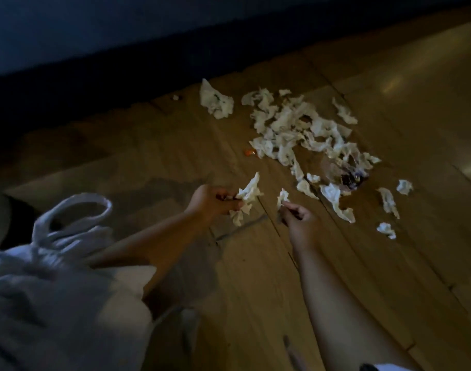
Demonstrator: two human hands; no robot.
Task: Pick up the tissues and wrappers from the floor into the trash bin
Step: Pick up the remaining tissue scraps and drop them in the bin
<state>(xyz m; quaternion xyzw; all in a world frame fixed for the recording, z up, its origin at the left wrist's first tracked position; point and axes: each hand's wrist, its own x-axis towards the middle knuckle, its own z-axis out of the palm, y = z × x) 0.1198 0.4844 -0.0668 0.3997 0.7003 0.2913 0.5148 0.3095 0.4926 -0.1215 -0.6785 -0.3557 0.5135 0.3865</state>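
My left hand [210, 200] grips a crumpled white tissue [247, 199] just above the wooden floor. My right hand [298, 218] pinches a smaller tissue scrap [282, 197] beside it. A big pile of torn white tissues [296, 127] lies further out on the floor, with a clear plastic wrapper [344, 172] at its near right edge and a small orange wrapper [249, 152] at its left. Loose scraps [388, 200] lie to the right. A white plastic bag with loop handles [68, 228] lines the bin at the lower left.
A dark wall or furniture base [95, 49] runs along the far edge of the wooden floor [389, 263]. One larger tissue [215, 101] and a tiny scrap [176, 97] lie apart from the pile near that edge. The scene is dim.
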